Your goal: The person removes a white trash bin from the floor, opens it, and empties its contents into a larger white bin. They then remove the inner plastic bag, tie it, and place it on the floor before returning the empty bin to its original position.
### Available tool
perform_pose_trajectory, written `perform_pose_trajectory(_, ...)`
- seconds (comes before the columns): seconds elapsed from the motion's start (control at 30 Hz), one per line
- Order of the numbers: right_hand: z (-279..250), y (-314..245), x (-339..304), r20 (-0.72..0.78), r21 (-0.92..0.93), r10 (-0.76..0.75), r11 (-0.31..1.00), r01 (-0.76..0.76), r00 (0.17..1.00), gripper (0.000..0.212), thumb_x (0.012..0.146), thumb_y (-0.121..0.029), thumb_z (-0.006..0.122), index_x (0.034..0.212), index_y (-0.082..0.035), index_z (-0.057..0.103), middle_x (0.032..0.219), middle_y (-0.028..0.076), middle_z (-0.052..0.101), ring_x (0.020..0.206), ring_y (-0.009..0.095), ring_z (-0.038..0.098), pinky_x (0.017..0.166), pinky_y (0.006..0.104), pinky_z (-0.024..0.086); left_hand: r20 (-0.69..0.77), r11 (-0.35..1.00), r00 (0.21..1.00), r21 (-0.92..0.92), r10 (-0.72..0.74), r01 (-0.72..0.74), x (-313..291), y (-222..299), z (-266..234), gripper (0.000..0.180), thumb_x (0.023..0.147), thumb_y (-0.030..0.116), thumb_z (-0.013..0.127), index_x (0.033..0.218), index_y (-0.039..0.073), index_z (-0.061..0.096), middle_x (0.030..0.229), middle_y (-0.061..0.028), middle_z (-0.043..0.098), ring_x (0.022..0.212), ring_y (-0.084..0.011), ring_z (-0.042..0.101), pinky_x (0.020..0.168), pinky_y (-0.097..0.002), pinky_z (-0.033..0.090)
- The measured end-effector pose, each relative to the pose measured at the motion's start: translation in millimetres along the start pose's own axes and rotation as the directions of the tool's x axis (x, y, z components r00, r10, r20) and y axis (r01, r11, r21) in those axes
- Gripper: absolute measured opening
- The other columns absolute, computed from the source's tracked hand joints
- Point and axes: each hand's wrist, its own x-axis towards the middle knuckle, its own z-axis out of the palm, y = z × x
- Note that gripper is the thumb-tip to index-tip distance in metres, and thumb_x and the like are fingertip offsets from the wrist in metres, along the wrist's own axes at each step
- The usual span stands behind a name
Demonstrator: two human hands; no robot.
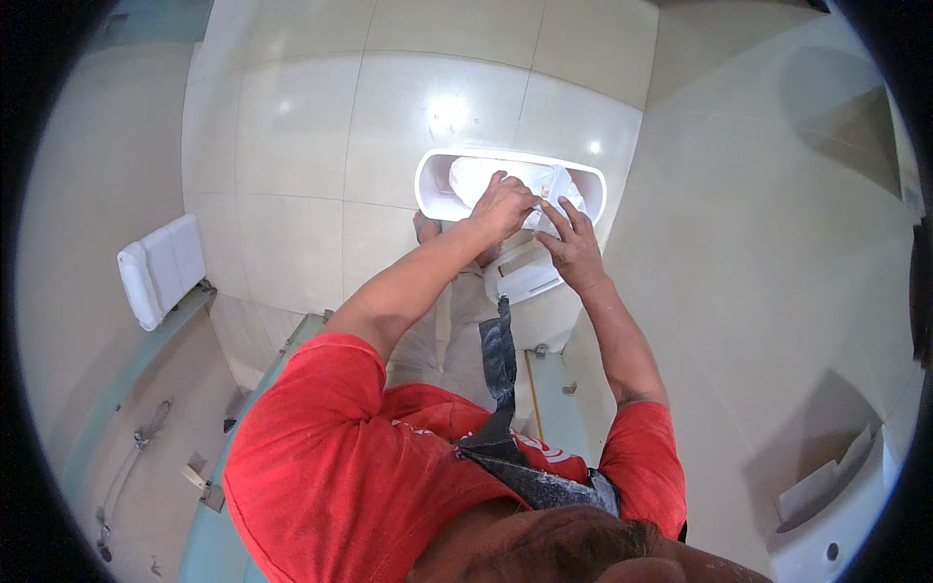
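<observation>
Left hand (pixel 502 204) curls closed on crumpled white cloth (pixel 505 180) lying inside the glossy white rounded tray (pixel 428 185), near its front edge. Right hand (pixel 573 243), fingers spread, touches the cloth's right end.

The white cloth (pixel 544 183) lies inside the white oval tray (pixel 432 185); the left hand (pixel 502 205) covers its middle, so the extent of the cloth there cannot be determined. The fingers (pixel 518 200) of that hand curl into the cloth, with tips concealed. The right hand (pixel 575 248) hides the tray's near rim and part of a white flat object (pixel 525 277) below it; the kind of object cannot be identified. The dark strap (pixel 500 360) runs down to the red shirt (pixel 330 466), its lower end lost in folds. The white fixture (pixel 836 525) at lower right is cut off by the picture's rim.
</observation>
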Motion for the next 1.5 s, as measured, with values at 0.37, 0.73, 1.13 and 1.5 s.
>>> perform_pose_trajectory(0.37,64,31,-12,0.292,0.616,0.762,0.313,-0.723,0.579,0.02,0.089,-0.005,0.066,0.107,-0.001,0.073,0.089,0.013,0.074,0.074,0.019,0.068,0.07,0.031,0.053,-0.002,0.998,1.0,0.06,0.006,-0.006,-17,17,11,0.018,0.083,0.016,0.067,0.098,0.013,0.075,0.098,-0.0037,0.069,0.109,-0.0231,0.059,0.113,-0.0527,0.03)
perform_pose_trajectory(0.73,77,44,-8,0.69,0.394,0.531,0.294,-0.871,0.492,0.017,0.075,-0.006,0.072,0.089,0.002,0.075,0.074,0.008,0.071,0.062,0.013,0.062,0.059,0.0283,0.05,-0.076,0.694,0.746,-0.44,-0.662,0.57,-54,25,36,0.04,0.082,0.024,0.078,0.116,0.005,0.068,0.082,-0.0114,0.066,0.074,-0.0265,0.066,0.065,-0.0383,0.052)
perform_pose_trajectory(1.13,67,43,-19,0.852,0.262,0.436,0.122,-0.957,0.289,0.02,0.085,-0.019,0.073,0.091,0.0,0.075,0.064,0.001,0.061,0.051,0.01,0.05,0.044,0.0286,0.041,-0.078,0.741,0.938,-0.636,-0.337,0.213,-67,19,79,0.023,0.088,0.011,0.068,0.109,0.005,0.072,0.085,-0.0131,0.07,0.084,-0.0196,0.068,0.074,-0.0364,0.055)
perform_pose_trajectory(1.5,16,46,-10,0.76,0.337,0.362,0.491,-0.803,0.54,0.024,0.09,-0.014,0.069,0.107,0.003,0.073,0.087,0.011,0.071,0.076,0.018,0.064,0.072,0.0336,0.051,-0.126,0.715,0.825,-0.582,-0.551,0.388,-69,40,86,0.024,0.088,0.022,0.064,0.098,0.001,0.071,0.095,-0.0258,0.067,0.091,-0.0444,0.064,0.084,-0.0508,0.05)
